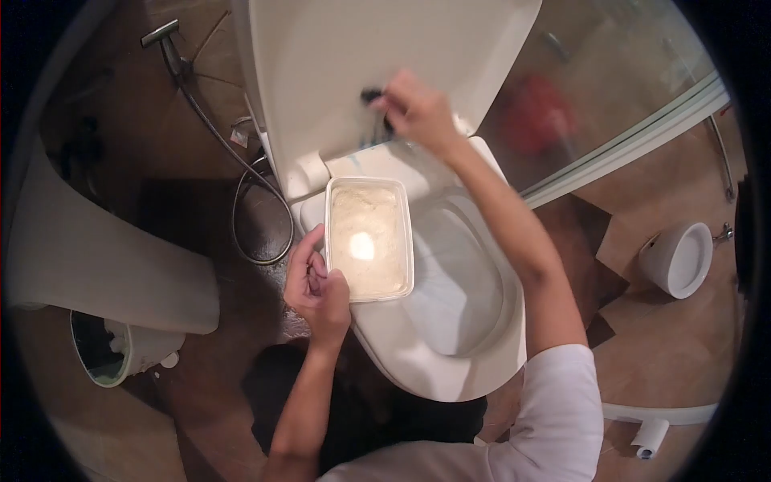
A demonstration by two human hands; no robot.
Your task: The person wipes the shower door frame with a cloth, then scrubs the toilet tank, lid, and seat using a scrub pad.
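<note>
**Here, a tub covers part of the toilet seat**

Leftmost, a white fixture partly hides our bin; then comes a hand sprayer. Our left hand clamps the tub's side. Apart from it, our right hand grips a dark, blurred object before the raised lid, forearm crossing the seat's edge. Rightward: a glass panel, a white bowl.

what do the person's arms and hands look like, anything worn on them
The left grip and right grip are bare hands, with no gloves or watch showing. A plain white short sleeve ends above the right elbow; the left forearm is uncovered.
</note>
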